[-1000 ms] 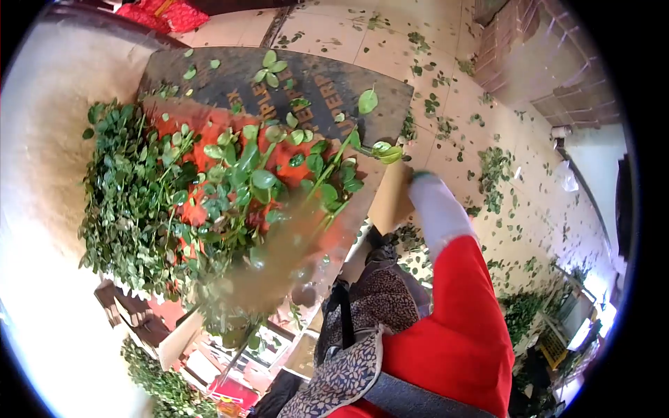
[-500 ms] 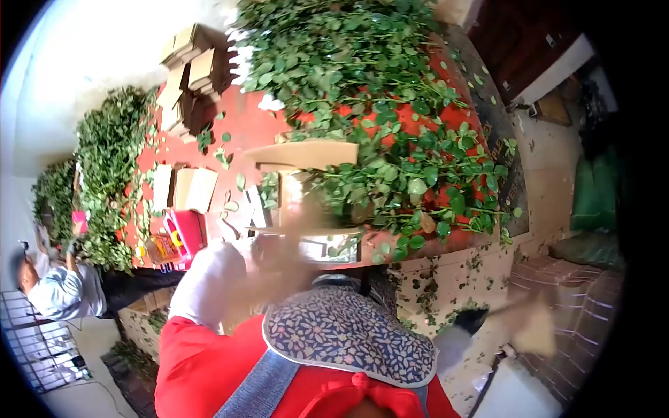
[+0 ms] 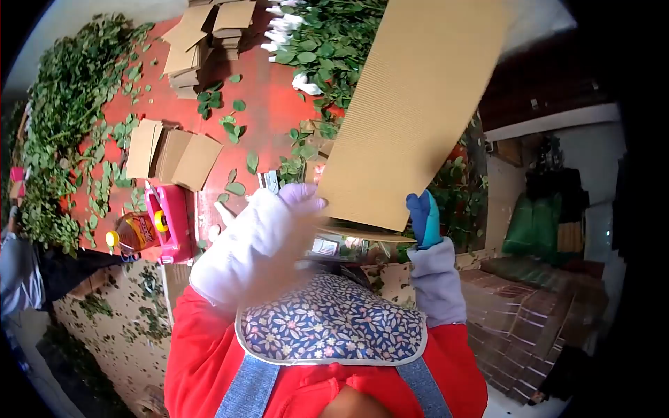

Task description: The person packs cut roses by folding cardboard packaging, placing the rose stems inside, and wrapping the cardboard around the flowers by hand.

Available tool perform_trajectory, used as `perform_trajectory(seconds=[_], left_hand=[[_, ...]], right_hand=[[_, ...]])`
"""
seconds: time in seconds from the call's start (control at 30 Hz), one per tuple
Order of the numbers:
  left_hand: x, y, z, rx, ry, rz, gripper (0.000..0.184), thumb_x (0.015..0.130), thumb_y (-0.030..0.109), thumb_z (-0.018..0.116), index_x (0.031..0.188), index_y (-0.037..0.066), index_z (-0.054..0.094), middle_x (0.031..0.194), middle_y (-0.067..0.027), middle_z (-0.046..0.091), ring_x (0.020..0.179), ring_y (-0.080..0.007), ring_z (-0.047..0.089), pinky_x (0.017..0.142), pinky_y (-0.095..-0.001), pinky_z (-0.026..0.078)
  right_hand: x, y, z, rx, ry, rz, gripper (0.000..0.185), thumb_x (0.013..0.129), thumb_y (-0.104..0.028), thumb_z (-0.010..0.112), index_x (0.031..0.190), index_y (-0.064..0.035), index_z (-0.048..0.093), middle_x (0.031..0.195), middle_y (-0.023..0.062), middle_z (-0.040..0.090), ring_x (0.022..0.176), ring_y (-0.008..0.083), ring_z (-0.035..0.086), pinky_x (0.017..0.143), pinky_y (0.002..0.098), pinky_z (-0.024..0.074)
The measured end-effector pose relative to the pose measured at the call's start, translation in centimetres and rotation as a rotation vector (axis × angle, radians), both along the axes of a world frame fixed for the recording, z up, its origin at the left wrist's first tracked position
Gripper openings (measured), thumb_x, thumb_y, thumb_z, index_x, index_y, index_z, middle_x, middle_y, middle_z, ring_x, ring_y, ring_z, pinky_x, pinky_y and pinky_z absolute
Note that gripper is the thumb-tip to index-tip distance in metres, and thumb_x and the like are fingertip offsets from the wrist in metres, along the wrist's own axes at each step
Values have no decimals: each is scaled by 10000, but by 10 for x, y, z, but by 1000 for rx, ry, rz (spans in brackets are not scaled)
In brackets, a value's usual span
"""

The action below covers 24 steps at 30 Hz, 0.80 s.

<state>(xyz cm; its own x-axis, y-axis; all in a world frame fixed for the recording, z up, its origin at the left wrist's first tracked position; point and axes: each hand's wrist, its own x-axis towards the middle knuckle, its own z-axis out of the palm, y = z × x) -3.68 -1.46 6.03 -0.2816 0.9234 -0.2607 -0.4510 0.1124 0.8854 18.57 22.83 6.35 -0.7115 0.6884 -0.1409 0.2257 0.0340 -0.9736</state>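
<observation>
"Where is the cardboard sheet?"

"Right in front of me. The cardboard sheet (image 3: 414, 115) slants from the middle of the frame up to the top right, raised over the desk (image 3: 268, 118) and hiding much of what lies beneath"

"And your hands?"

"My right hand (image 3: 424, 219), in a blue glove, grips the sheet by its lower right corner. My left hand (image 3: 296, 198) is at the lower left corner, fingers against the edge, but it is blurred, so I cannot tell whether they are closed on it"

"How far along are you?"

"Partway, I would judge. The sheet is picked up, though not lying flat on anything. At the top middle, the leafy stems (image 3: 341, 42) are piled together, with white coverings (image 3: 282, 31) at their left side. Another leafy heap (image 3: 63, 139) fills the upper left"

"What is left?"

"I cannot count it, since the sheet blocks the view. Smaller cardboard pieces (image 3: 171, 153) stand left of centre, and another cardboard stack (image 3: 188, 56) sits above them, both out of my hands. The pink tape dispenser (image 3: 178, 219) and the bottle (image 3: 136, 231) are at the desk's near edge, lower left of those, and I am touching neither"
</observation>
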Motion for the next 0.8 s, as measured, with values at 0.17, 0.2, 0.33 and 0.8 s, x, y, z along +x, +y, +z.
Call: perform_trajectory(seconds=[0.17, 0.2, 0.33, 0.8], left_hand=[[8, -5, -98, -269, 226, -49, 250, 916, 171, 623, 1099, 6, 664, 879, -39, 696, 820, -116, 619, 762, -286, 504], [9, -4, -99, -269, 220, -35, 250, 916, 171, 623, 1099, 6, 664, 879, -39, 696, 820, -116, 619, 762, -286, 504], [13, -8, -105, -219, 219, 15, 224, 900, 161, 627, 1028, -19, 665, 819, -36, 690, 764, -126, 610, 714, -299, 502], [4, 3, -76, -738, 757, -475, 431, 863, 419, 616, 977, 4, 644, 864, -169, 676, 826, -303, 647, 732, -393, 499]], right_hand=[[4, 13, 52, 206, -644, 212, 222, 946, -138, 515, 1073, -17, 651, 995, 62, 645, 879, 143, 606, 779, 261, 511], [2, 20, 64, -230, -421, -212, 216, 931, -175, 544, 1032, -44, 683, 913, 57, 659, 749, 129, 607, 679, 252, 506], [-49, -18, 175, -36, -285, 358, 265, 876, -102, 597, 1123, -7, 617, 977, 80, 667, 770, 182, 625, 685, 296, 496], [-97, -4, -29, 1066, -284, 1186, 798, 813, -389, 643, 1450, -55, 299, 1502, 145, 302, 1383, 295, 281, 1114, 488, 215]])
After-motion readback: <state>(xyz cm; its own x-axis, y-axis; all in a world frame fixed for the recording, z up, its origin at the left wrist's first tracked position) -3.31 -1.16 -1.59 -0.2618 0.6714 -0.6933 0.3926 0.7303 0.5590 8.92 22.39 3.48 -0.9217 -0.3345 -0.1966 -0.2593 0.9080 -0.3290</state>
